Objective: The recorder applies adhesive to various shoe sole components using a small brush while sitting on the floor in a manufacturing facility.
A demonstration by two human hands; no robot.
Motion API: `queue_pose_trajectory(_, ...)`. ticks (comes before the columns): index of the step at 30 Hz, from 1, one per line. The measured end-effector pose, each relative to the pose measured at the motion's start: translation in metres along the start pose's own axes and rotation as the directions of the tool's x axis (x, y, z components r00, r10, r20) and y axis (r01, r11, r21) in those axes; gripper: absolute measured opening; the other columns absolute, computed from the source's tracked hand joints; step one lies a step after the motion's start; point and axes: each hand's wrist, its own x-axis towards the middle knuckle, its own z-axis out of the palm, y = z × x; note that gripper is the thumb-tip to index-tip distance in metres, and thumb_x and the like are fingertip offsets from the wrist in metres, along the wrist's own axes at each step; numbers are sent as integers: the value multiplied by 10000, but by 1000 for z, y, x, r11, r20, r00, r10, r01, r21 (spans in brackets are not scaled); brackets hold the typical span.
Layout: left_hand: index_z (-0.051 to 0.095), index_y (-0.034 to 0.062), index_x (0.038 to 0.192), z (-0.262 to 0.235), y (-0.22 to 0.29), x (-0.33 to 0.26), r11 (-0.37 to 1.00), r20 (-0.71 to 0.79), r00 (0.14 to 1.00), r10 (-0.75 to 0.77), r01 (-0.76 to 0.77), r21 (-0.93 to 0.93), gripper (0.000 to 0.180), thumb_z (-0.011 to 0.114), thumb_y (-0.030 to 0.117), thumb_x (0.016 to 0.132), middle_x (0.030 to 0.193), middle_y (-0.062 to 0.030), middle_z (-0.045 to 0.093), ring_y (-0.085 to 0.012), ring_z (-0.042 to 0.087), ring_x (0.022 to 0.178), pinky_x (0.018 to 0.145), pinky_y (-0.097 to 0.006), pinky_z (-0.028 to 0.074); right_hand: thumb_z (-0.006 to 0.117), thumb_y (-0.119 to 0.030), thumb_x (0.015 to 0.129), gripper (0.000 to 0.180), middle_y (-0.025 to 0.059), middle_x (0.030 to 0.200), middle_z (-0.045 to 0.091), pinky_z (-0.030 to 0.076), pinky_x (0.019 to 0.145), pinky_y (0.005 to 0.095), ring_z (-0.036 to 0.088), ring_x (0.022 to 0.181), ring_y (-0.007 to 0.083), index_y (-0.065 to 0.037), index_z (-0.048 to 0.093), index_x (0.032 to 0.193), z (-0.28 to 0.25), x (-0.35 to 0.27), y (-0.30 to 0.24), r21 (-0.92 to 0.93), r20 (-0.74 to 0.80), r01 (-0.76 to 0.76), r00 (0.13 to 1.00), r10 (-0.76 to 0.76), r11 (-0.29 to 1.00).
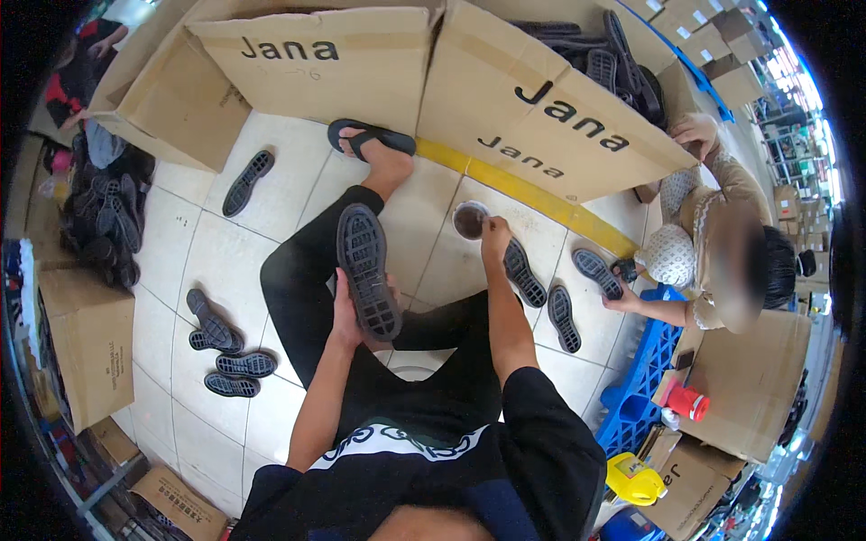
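Note:
My left hand (pixel 345 307) is closed round a dark grey shoe sole (pixel 365 270), held up in front of my knees with its gridded face toward me. My right hand (pixel 495 238) reaches to a small white cup (pixel 470 220) on the floor, which has something dark brown inside. Its fingers are pinched together at the cup's rim; whatever they grip is too small to make out. Just beside that hand lies another sole (pixel 524 273) on the tiles, and a further sole (pixel 564 318) is to its right.
Large cardboard boxes (pixel 311 72) stand ahead, one holding many soles. Loose soles (pixel 245 364) lie left, near a heap of soles (pixel 113 212). At right a co-worker's hand (pixel 621 298) holds a sole (pixel 597 273), beside a blue pallet (pixel 639 379) and a yellow jug (pixel 635 479).

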Motion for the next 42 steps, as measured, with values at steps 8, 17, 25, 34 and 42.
queue_pose_trajectory(8, 531, 24, 1216, -18, -6, -8, 999, 42, 999, 23, -25, 44, 783, 213, 682, 934, 1003, -121, 641, -248, 658, 868, 771, -386, 553, 575, -188, 933, 203, 108, 824, 666, 530, 622, 280, 654, 691, 187, 10, 595, 894, -100, -7, -205, 736, 578, -659, 730, 364, 155)
queue_pose_trajectory(17, 471, 44, 1317, 36, -15, -55, 975, 242, 967, 83, -129, 182, 752, 216, 653, 955, 1179, -118, 585, -226, 574, 1060, 935, -376, 461, 549, -182, 962, 232, 134, 883, 657, 533, 651, 273, 657, 764, 196, 39, 616, 954, -185, -30, -326, 715, 663, -678, 735, 141, 169)
queue_pose_trajectory(25, 461, 57, 1320, 49, -17, -69, 950, 250, 962, 112, -177, 258, 729, 170, 624, 966, 1187, -114, 584, -232, 593, 1056, 942, -398, 476, 559, -172, 958, 232, 143, 891, 656, 547, 670, 292, 662, 758, 202, 52, 620, 946, -189, -34, -342, 808, 552, -570, 820, 151, 148)
queue_pose_trajectory(34, 455, 63, 1328, 42, -24, -74, 939, 229, 966, 116, -182, 291, 700, 197, 609, 974, 1207, -103, 577, -210, 588, 1058, 943, -380, 473, 553, -165, 957, 230, 143, 892, 658, 553, 677, 292, 667, 765, 208, 54, 619, 943, -185, -43, -343, 801, 568, -585, 810, 145, 130)
queue_pose_trajectory(42, 465, 64, 1315, 40, -27, -72, 928, 224, 963, 149, -214, 304, 698, 198, 612, 974, 1181, -110, 592, -213, 595, 1045, 926, -366, 479, 540, -149, 959, 199, 78, 843, 640, 504, 629, 273, 616, 691, 158, 31, 618, 931, -190, -43, -340, 772, 583, -559, 813, 16, 303)
